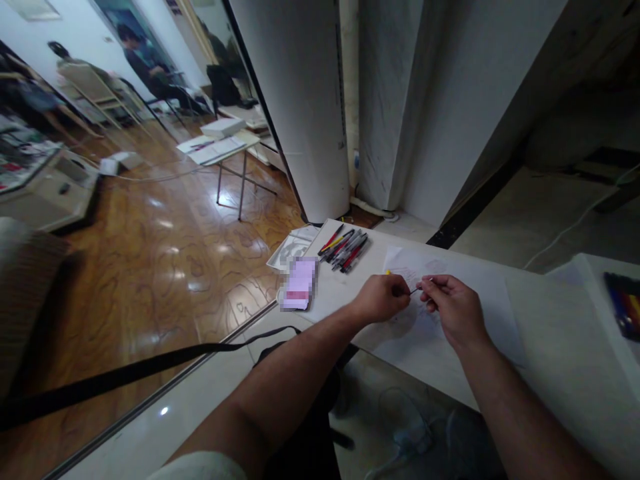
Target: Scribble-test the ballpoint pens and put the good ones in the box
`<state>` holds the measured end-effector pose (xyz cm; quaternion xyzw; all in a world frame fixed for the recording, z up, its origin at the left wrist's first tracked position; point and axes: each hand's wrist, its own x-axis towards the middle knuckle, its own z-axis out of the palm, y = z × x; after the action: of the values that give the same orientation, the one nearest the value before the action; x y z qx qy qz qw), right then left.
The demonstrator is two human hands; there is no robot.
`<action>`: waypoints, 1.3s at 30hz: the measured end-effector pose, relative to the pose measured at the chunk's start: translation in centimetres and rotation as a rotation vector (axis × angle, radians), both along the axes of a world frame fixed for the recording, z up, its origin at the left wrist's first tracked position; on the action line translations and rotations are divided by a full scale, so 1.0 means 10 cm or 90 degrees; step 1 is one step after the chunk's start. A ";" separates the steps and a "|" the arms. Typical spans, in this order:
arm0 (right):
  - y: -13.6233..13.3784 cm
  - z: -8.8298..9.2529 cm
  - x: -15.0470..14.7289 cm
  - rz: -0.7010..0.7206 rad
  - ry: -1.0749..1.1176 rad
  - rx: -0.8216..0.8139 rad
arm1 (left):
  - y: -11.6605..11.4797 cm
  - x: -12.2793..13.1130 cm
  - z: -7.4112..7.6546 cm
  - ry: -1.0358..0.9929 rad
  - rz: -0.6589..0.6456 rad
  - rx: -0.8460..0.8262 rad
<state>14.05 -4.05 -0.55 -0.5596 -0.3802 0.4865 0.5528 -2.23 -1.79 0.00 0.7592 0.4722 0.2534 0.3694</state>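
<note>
Above a white sheet of paper (493,320), my two hands meet with the fingertips almost together. My left hand (383,298) is closed, its fingers pinching one end of a thin dark rod (413,291) that looks like part of a pen. The thumb and fingers of my right hand (457,307) are closed at the rod's other end. A small yellow tip (389,272) shows just beyond my left hand; whether that hand holds it I cannot tell. Scribbled lines (407,273) mark the paper behind my hands. Several pens (345,249) lie in a pile on the white table (330,303).
A phone (300,283) with a blurred lavender screen lies at the table's left edge, by a box with a printed picture (287,250). Coloured items (625,303) sit far right. A black strap (200,350) crosses the lower left. A folding table (220,148) and seated people are beyond.
</note>
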 end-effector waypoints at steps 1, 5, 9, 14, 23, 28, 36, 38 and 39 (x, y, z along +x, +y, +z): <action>0.00 0.00 0.00 -0.003 -0.001 -0.002 | -0.01 0.00 0.01 0.005 -0.001 0.002; -0.01 -0.01 0.00 -0.017 0.009 -0.008 | -0.03 -0.01 0.03 0.036 -0.013 -0.002; -0.01 -0.05 0.02 -0.037 0.015 -0.003 | -0.05 -0.02 0.05 0.061 -0.025 -0.005; -0.01 -0.06 0.04 -0.094 0.019 0.000 | -0.07 -0.05 0.09 0.097 -0.039 -0.025; 0.00 -0.02 0.06 -0.152 -0.016 -0.073 | -0.06 -0.09 0.07 0.114 -0.014 -0.038; 0.00 -0.05 0.07 -0.128 -0.052 -0.069 | -0.06 -0.08 0.07 0.102 -0.003 -0.042; 0.01 -0.19 0.05 0.061 -0.242 -0.162 | -0.04 -0.09 0.02 0.071 0.026 -0.023; 0.00 -0.15 0.03 0.076 -0.273 -0.116 | -0.04 -0.08 0.03 0.053 0.047 -0.018; -0.01 -0.14 0.01 0.092 -0.275 -0.102 | -0.03 -0.07 0.03 0.048 0.062 -0.023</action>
<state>14.19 -4.12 -1.94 -0.6641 -0.4891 0.4224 0.3759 -2.98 -2.10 0.33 0.7377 0.5266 0.2336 0.3521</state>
